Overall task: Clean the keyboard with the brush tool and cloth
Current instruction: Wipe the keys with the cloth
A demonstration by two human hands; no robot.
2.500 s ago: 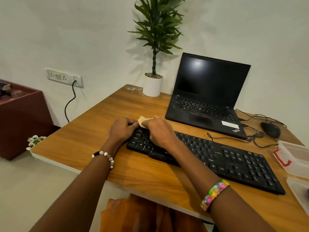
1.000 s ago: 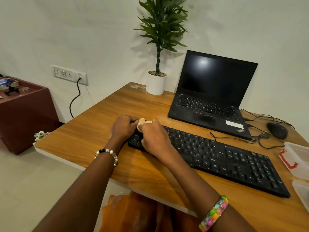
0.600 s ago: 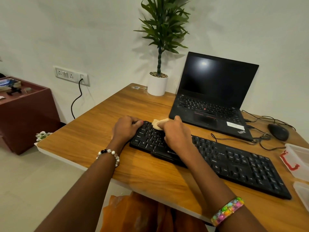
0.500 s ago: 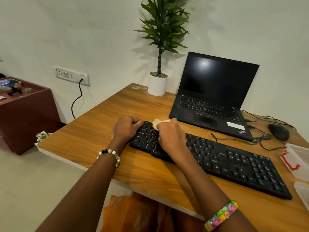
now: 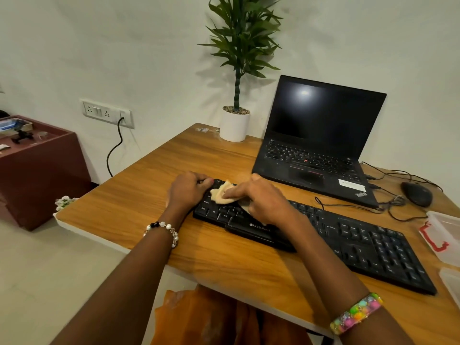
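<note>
Right hand (image 5: 261,197): fingers extended, pressing small beige soft cloth (image 5: 222,194) onto keys. Left hand (image 5: 187,191): curled over far-left corner of long black plastic keyboard (image 5: 323,230), steadying it. Cloth: limp, light, likely bunches; best pinned under flat fingers. Keyboard: rigid, slides easily; brace at edge.

We see a desk (image 5: 139,195) of warm wood grain with a smooth, faintly glossy finish. The keyboard (image 5: 348,240) looks like matt black plastic. A soft, cream cloth (image 5: 220,195) lies crumpled on its keys. The laptop (image 5: 321,143) has a glossy dark screen and a matt black body. The plant pot (image 5: 234,127) looks smooth, matt white. The container (image 5: 445,232) at the right is translucent plastic.
</note>
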